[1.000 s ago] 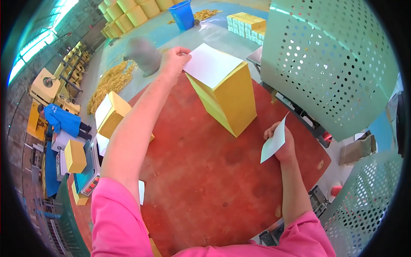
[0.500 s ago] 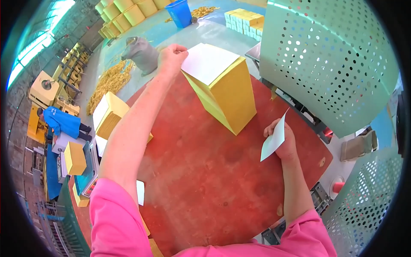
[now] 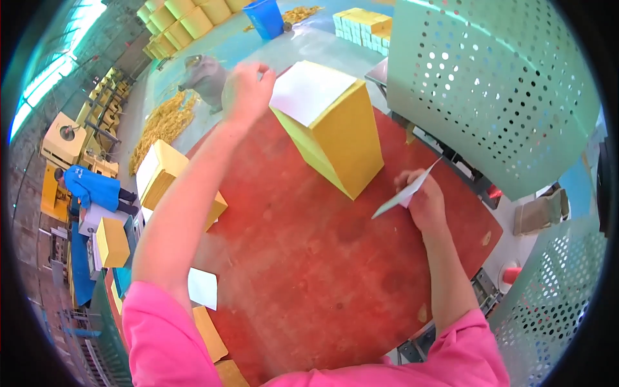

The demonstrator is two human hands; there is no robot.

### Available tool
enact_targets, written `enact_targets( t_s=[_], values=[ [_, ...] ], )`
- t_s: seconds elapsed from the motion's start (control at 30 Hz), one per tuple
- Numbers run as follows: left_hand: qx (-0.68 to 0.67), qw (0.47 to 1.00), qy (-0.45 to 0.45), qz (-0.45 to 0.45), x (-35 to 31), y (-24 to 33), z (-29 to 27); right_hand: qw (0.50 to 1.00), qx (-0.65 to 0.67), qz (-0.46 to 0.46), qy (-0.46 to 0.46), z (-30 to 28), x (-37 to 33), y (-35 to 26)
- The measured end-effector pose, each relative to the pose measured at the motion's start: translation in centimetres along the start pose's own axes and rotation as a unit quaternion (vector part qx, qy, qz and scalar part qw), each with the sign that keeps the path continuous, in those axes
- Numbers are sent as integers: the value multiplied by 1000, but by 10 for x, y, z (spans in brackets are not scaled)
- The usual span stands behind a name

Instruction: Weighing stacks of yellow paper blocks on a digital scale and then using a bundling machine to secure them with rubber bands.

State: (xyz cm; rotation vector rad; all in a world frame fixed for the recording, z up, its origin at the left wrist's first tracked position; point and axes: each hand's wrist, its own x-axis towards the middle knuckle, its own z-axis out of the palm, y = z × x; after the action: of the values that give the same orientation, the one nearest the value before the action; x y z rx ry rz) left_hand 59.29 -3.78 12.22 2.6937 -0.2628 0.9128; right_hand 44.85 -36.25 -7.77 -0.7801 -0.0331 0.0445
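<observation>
On the red table (image 3: 309,271) stands a tall stack of yellow paper (image 3: 351,145), a white sheet (image 3: 313,90) lying over its top. My left hand (image 3: 248,93) hovers just left of that sheet's edge, fingers curled in and nothing visible in them. Between the fingers and thumb of my right hand (image 3: 427,201) is a small pale sheet of paper (image 3: 405,195), tilted and seen nearly edge-on, to the right of the stack. The fingertips behind the sheet are partly hidden.
More yellow paper stacks (image 3: 164,169) stand along the table's left side, with a loose white sheet (image 3: 203,288) nearer me. Perforated green metal guards (image 3: 490,97) flank the right. A person in blue (image 3: 93,187) works at the far left. A grey sack (image 3: 205,80) stands beyond the table.
My left hand has drawn slightly left, off the white sheet's corner. The pale sheet in my right hand has tipped from facing me to nearly edge-on.
</observation>
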Motion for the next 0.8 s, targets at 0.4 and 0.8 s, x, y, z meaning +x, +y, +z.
enact_targets(
  t_s=[0.4,0.8],
  values=[
    [52,974,-218,-31,-13,19,52,988,-118,47,-91,34,68,21],
    [-103,961,-251,52,-192,86,-97,995,-68,57,50,72,-183,15]
  ],
)
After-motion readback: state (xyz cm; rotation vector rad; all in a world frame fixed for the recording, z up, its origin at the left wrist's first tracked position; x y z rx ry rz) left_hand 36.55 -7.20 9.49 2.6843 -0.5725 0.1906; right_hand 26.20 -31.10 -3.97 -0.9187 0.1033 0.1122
